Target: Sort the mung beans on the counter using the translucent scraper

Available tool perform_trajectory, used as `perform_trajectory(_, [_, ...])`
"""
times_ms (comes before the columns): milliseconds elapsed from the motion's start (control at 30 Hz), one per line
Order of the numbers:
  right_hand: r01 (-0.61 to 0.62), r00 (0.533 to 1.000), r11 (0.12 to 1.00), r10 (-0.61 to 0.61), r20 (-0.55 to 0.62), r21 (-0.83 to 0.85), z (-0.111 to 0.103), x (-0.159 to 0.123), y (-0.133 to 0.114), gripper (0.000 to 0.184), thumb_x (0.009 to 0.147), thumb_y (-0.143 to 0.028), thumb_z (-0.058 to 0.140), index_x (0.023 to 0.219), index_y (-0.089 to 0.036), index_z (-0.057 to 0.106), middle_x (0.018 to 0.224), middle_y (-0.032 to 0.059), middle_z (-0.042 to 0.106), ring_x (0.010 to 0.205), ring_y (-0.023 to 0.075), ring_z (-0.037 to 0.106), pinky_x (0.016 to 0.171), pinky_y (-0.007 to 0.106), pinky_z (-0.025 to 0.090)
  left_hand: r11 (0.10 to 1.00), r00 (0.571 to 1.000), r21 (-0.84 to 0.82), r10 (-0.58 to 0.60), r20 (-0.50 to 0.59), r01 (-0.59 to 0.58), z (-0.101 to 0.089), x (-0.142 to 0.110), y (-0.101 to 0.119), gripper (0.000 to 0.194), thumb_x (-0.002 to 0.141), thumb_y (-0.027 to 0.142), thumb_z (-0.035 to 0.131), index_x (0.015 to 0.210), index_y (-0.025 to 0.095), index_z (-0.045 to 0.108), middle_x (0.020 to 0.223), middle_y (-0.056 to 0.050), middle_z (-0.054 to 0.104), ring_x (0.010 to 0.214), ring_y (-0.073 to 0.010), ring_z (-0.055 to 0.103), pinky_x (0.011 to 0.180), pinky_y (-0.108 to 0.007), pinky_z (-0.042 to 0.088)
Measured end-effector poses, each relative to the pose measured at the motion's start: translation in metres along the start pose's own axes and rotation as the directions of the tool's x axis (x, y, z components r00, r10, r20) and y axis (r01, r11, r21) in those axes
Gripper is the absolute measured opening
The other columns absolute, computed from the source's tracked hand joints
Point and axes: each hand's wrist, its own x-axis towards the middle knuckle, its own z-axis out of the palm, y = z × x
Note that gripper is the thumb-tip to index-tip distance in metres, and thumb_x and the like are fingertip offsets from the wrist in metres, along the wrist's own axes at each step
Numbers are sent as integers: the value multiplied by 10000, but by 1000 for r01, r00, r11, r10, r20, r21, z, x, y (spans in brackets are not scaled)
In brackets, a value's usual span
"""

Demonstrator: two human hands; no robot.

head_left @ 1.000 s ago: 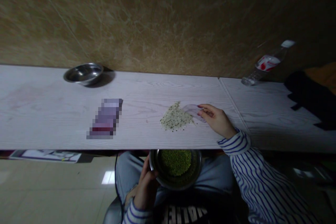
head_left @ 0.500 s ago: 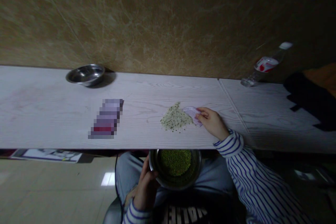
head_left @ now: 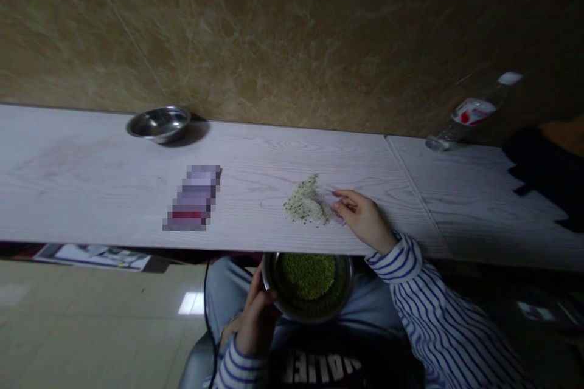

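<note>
On the table lies a pile of white grains mixed with green beans [head_left: 302, 203], looking like rice and mung beans. My right hand [head_left: 365, 219] pinches a thin, translucent purple disc [head_left: 325, 196], perhaps a plastic lid, whose left edge is pushed into the pile's right side. Part of the disc is hidden under grains and fingers. Below the table edge, my left hand [head_left: 259, 319] is closed on the left rim of a steel bowl [head_left: 344, 295] over my lap. Small green beans [head_left: 309, 275], likely mung beans, cover the bowl's bottom.
A second steel bowl [head_left: 159, 126] stands at the back left, against the wall. A pixelated flat object [head_left: 194, 197] lies left of the pile. At the right stand a clear bottle [head_left: 474, 110] with a white cap and a dark cloth-like thing [head_left: 542, 164].
The disc has moved left into the pile with my right hand, and white grains now show on it. My left hand still holds the bowl. The whole view has shifted slightly.
</note>
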Motion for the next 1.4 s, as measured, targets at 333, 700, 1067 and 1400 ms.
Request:
perform_trajectory(333, [65,998,990,-65,5,-122,-1,-5,-10,271,840,-287,624,1073,-206,735,758,38,742,646,179,679,590,282,536,1000,1000,-20,22,11,-21,2,-2,2,590,683,212,704,1264,319,684,1248,-53,730,1179,-345,620,878,-425,539])
perform_trajectory(700, [122,992,950,-116,40,-287,11,8,-21,301,875,-240,602,1138,-209,745,820,48,766,675,183,682,645,301,539,1000,1000,-28,14,-13,-15,2,-4,2,652,679,201,709,1319,299,642,1292,-73,709,1176,-322,632,865,-417,546])
perform_trajectory(1067, [168,975,934,-110,193,-315,9,-1,-37,282,868,-202,614,1101,-235,769,873,37,790,747,189,708,702,313,553,999,999,-29,29,-25,-30,5,-5,7,590,683,187,692,1262,299,674,1270,-66,719,1204,-314,614,859,-402,544])
perform_trajectory(1400, [145,988,932,-119,97,-333,-8,-26,-35,288,869,-253,609,1105,-212,769,869,54,790,669,179,698,638,284,557,1000,999,-23,15,-44,-16,4,-5,6,607,677,179,690,1268,318,674,1225,-50,727,1146,-310,642,835,-391,548])
